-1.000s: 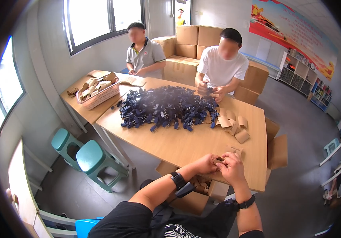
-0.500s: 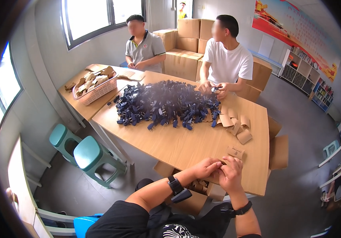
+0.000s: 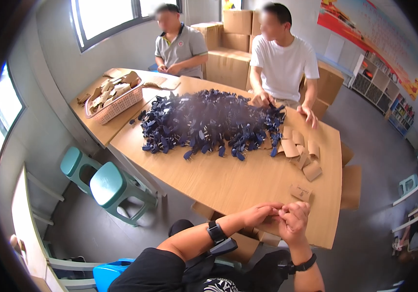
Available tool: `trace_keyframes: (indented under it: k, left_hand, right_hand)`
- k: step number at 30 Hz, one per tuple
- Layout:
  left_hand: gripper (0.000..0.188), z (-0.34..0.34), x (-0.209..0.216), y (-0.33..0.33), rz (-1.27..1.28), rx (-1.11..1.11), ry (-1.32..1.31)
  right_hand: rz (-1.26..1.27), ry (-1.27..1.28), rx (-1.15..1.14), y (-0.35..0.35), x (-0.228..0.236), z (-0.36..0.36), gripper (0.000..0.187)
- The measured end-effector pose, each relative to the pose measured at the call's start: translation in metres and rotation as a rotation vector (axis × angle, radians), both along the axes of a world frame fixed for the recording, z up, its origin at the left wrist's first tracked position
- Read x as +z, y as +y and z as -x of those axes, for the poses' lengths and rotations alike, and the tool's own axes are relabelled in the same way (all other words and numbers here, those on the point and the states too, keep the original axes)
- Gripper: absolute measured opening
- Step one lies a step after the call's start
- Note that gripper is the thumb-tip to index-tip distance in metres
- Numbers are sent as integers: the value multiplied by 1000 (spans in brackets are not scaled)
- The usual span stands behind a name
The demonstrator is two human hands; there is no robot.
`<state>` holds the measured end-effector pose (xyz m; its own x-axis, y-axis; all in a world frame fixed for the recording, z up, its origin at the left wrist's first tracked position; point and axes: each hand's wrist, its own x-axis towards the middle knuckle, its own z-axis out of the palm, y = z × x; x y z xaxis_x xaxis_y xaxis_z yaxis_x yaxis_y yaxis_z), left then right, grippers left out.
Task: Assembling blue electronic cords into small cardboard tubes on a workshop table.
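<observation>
Head view: left hand (image 3: pixel 259 214) and right hand (image 3: pixel 294 220) pinched together on small cardboard piece (image 3: pixel 273 225) at table (image 3: pixel 228 180) edge; folded box (image 3: pixel 300 192) just beyond, nearer right.

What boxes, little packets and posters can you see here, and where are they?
Cardboard boxes: stacked behind the two seated people, plain brown.
Small cardboard sleeves: loose on the table's right side, flat, tan.
Pink basket: far left table, filled with tan cardboard pieces.
Wall banner: upper right wall, long, red and blue.
</observation>
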<state>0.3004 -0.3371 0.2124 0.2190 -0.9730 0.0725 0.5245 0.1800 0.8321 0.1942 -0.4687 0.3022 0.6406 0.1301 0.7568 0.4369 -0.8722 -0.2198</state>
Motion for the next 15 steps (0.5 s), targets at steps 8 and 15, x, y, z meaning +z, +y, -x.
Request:
trace_keyframes:
  k: [8, 15]
  left_hand:
    - [62, 47, 92, 69, -93, 6, 492]
    - [26, 77, 34, 103, -321, -82, 844]
  right_hand:
    - [-66, 309, 14, 50, 35, 27, 31]
    - [-111, 587, 60, 65, 45, 60, 48]
